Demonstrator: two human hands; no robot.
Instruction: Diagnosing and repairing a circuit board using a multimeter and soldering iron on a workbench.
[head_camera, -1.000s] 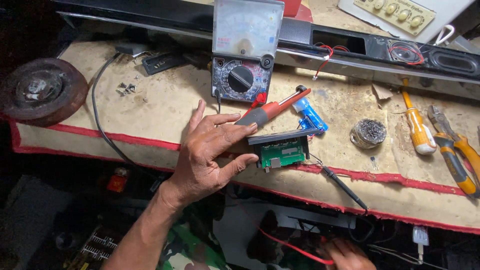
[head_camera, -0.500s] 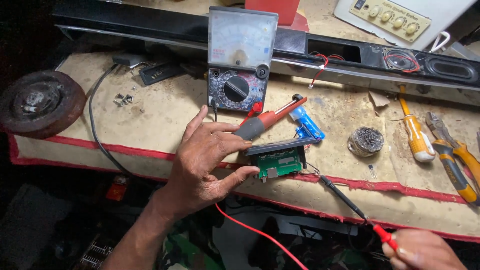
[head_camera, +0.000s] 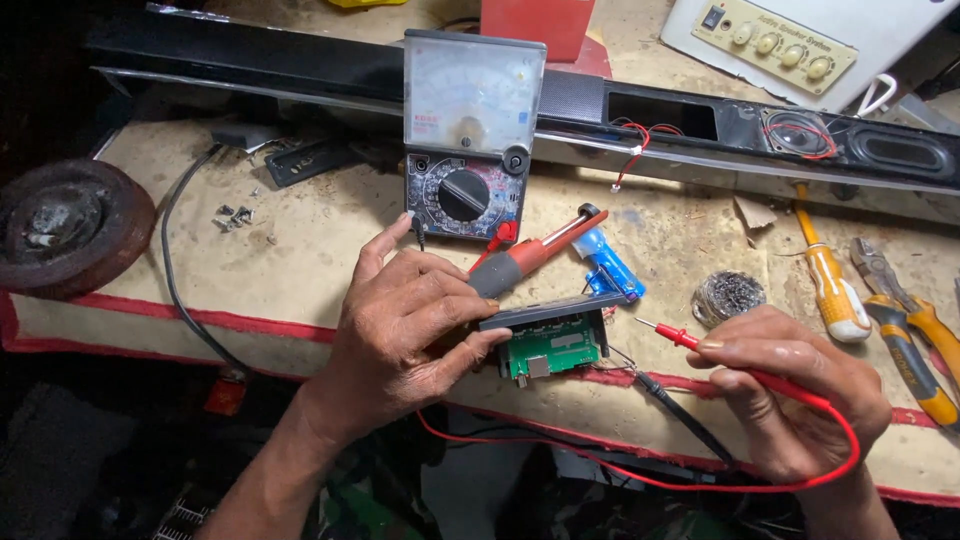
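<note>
Green circuit board (head_camera: 553, 352) touches left hand (head_camera: 405, 325); right hand (head_camera: 790, 390) grips red probe (head_camera: 700, 345).

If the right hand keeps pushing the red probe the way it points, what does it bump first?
Probably the green circuit board: the red probe in the right hand points left at it, though depth is unclear.

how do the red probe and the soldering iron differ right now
The red probe is thin, all red, and held in the right hand, its metal tip in the air near the green circuit board. The soldering iron is thicker, with a grey grip and red body, and lies on the bench partly under the left hand. Both point up and away from the person.
</note>
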